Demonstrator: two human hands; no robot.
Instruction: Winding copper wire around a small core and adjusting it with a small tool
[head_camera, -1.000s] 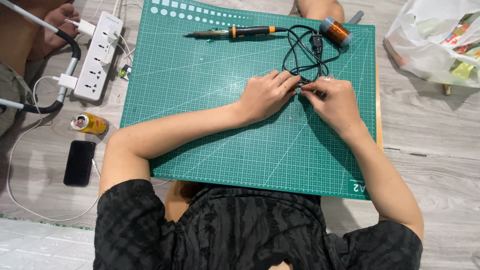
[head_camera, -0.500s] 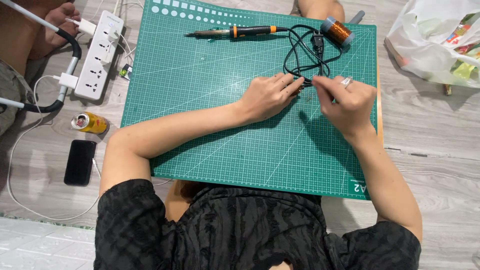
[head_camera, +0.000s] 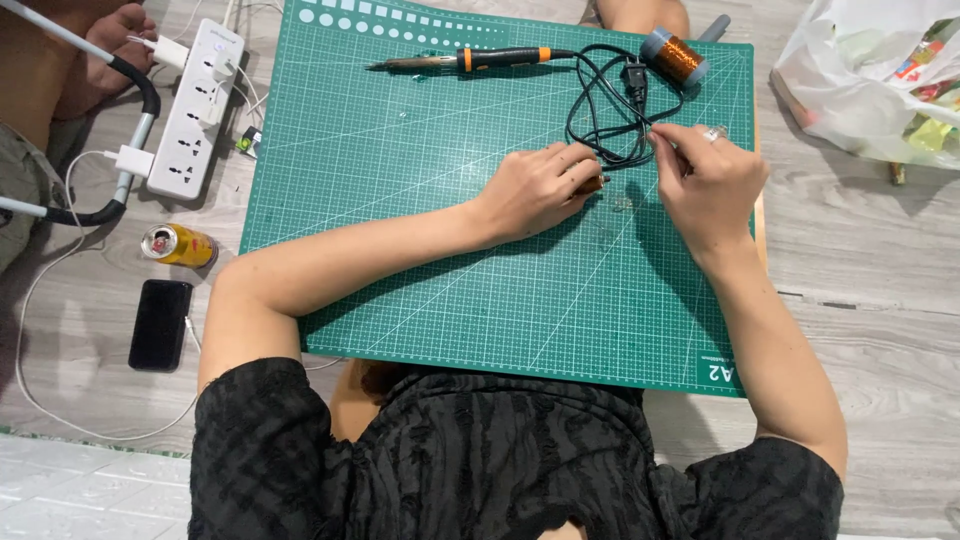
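Grip: left hand (head_camera: 540, 188) pins small brown part (head_camera: 592, 184), right hand (head_camera: 705, 175) raised, pinching.

One soldering iron (head_camera: 480, 60), one copper coil (head_camera: 675, 58), one can (head_camera: 180, 245), one phone (head_camera: 160, 324).

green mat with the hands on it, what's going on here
A person sits over a green cutting mat. The left hand pins a small brownish piece to the mat, while the right hand pinches something too thin to make out beside the coiled black cord. A soldering iron and a copper wire spool lie untouched further up.
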